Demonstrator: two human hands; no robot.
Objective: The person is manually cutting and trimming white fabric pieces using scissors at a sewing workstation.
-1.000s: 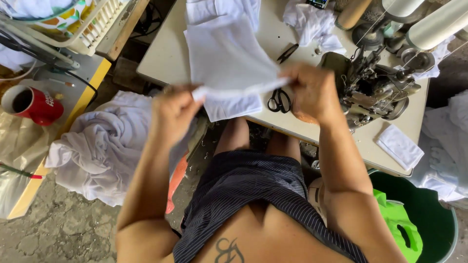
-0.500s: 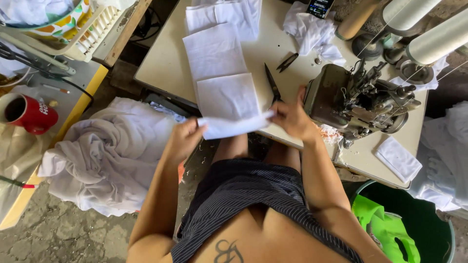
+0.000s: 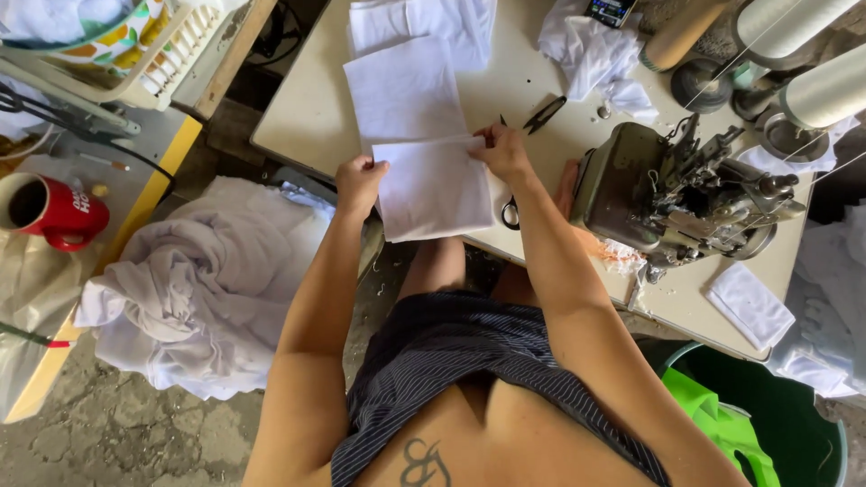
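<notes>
Spanning the upper frame, the beige tabletop [image 3: 307, 117] carries the work. A heap of white fabric [image 3: 207, 280] lies on the floor at its left edge. A grey overlock sewing machine [image 3: 667, 198] stands at the right of the tabletop, with thread cones [image 3: 816, 90] behind it. A flat white cloth panel [image 3: 401, 90] lies on the tabletop, and a smaller white cloth piece [image 3: 433, 189] overlaps its near end. The left hand [image 3: 359, 180] pinches this piece's upper left corner; the right hand [image 3: 503, 151] pinches its upper right corner. Black scissors [image 3: 511, 213] lie below the right hand, and small thread snips [image 3: 544, 114] lie just beyond it.
</notes>
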